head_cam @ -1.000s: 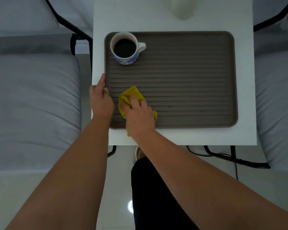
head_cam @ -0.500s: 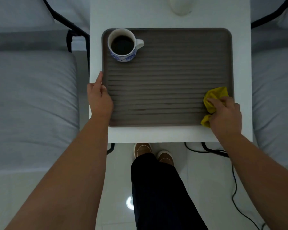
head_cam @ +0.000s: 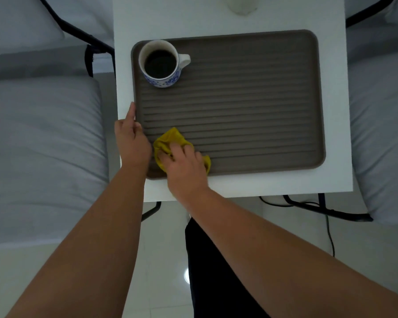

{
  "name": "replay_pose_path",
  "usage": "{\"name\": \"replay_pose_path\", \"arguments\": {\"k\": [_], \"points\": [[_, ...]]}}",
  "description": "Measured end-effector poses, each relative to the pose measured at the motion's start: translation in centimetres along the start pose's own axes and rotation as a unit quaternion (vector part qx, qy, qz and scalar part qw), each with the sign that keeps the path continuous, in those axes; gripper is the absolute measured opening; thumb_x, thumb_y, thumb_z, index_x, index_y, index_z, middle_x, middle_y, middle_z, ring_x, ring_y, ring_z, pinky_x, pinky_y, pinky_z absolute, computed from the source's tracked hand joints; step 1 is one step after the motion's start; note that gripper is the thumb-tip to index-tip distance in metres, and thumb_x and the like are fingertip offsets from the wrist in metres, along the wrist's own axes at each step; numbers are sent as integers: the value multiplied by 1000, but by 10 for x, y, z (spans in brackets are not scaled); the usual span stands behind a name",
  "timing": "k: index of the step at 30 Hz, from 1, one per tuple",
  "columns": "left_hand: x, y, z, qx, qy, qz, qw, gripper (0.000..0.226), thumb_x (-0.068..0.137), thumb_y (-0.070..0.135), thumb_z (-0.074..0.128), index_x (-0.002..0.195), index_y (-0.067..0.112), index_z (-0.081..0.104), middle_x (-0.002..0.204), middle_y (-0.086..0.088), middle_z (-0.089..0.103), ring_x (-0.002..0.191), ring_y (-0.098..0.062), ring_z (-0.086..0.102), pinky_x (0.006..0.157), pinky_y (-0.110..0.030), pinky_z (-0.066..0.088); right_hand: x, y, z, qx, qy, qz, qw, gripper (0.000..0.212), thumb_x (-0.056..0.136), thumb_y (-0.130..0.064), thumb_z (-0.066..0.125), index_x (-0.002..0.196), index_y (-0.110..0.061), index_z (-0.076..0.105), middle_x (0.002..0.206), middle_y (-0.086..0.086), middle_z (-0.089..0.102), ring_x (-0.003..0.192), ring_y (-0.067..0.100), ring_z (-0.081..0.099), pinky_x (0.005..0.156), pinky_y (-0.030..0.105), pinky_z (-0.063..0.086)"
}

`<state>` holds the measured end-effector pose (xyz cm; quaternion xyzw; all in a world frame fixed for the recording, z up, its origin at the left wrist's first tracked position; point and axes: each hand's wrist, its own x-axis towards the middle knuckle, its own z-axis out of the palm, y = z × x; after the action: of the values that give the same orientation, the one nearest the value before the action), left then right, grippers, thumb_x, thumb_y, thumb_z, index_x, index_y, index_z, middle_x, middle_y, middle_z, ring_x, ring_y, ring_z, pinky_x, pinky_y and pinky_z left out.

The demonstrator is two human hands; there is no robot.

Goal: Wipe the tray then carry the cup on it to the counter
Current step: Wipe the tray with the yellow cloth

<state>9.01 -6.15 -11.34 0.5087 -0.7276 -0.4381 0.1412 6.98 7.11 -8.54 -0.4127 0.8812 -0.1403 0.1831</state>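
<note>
A brown ribbed tray (head_cam: 251, 106) lies on a small white table (head_cam: 216, 19). A white cup with a blue pattern (head_cam: 162, 64), filled with dark liquid, stands in the tray's far left corner, handle pointing right. My right hand (head_cam: 184, 164) presses a crumpled yellow cloth (head_cam: 170, 140) onto the tray's near left area. My left hand (head_cam: 131, 138) rests against the tray's left rim, fingers laid along the edge.
Grey cushioned seats (head_cam: 44, 138) with black frames flank the table on both sides. A pale object (head_cam: 241, 5) stands at the table's far edge. Black cables (head_cam: 329, 226) run over the glossy white floor. My dark trouser leg (head_cam: 216, 271) is below the table.
My right hand swept the yellow cloth from the tray's near left to its near right corner, then back to the near left. The left hand stayed on the rim.
</note>
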Motion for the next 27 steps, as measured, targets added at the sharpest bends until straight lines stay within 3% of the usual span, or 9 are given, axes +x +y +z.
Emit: {"name": "replay_pose_path", "arguments": {"k": [3, 6, 11, 16, 20, 24, 27], "points": [[-1, -2, 0, 6, 4, 9, 1000, 49, 99, 7, 34, 144, 24, 40, 108, -3, 39, 91, -17, 47, 100, -44, 45, -1, 16, -2, -23, -21, -68, 997, 49, 83, -12, 50, 130, -27, 50, 131, 7, 48, 108, 34, 45, 85, 43, 38], [-1, -4, 1, 13, 9, 23, 1000, 48, 99, 7, 35, 144, 21, 41, 107, -3, 39, 91, -9, 46, 105, -30, 40, -13, 57, -20, -42, -39, -65, 996, 55, 77, -9, 56, 128, -29, 53, 133, 8, 50, 108, 36, 48, 85, 44, 42], [-2, -4, 2, 6, 12, 27, 1000, 48, 99, 5, 35, 144, 21, 41, 106, -1, 38, 83, 4, 44, 91, 1, 31, -52, 144, -60, -63, 24, 52, 996, 52, 56, 4, 69, 103, -17, 73, 108, 23, 66, 82, 46, 60, 67, 49, 51], [-3, -6, 1, 14, 10, 25, 1000, 49, 99, 6, 34, 144, 21, 41, 106, -1, 38, 82, 4, 44, 87, 5, 28, -87, 219, -86, -58, 75, 208, 973, 45, 68, 12, 59, 104, -11, 73, 114, 29, 59, 88, 51, 52, 72, 56, 49], [-2, -6, 1, 11, 8, 17, 1000, 48, 99, 6, 34, 144, 22, 41, 106, 0, 38, 82, 4, 44, 86, 5, 29, -80, 190, -71, -36, 98, 246, 964, 40, 74, 4, 59, 110, -10, 70, 118, 26, 58, 95, 48, 51, 77, 51, 48], [-1, -6, -1, 10, 3, 12, 1000, 48, 100, 7, 34, 144, 23, 40, 106, 0, 38, 83, 4, 44, 87, 5, 30, -48, 102, -30, 6, 67, 97, 993, 46, 65, 4, 64, 106, -16, 72, 111, 23, 64, 85, 44, 58, 72, 49, 50], [0, -5, -3, 8, 0, 13, 1000, 47, 100, 7, 35, 144, 22, 41, 107, 0, 38, 82, 4, 45, 92, -4, 35, -19, 40, -7, 18, 4, 16, 1000, 53, 69, -3, 65, 117, -24, 64, 115, 17, 60, 94, 40, 55, 79, 45, 45]]}}
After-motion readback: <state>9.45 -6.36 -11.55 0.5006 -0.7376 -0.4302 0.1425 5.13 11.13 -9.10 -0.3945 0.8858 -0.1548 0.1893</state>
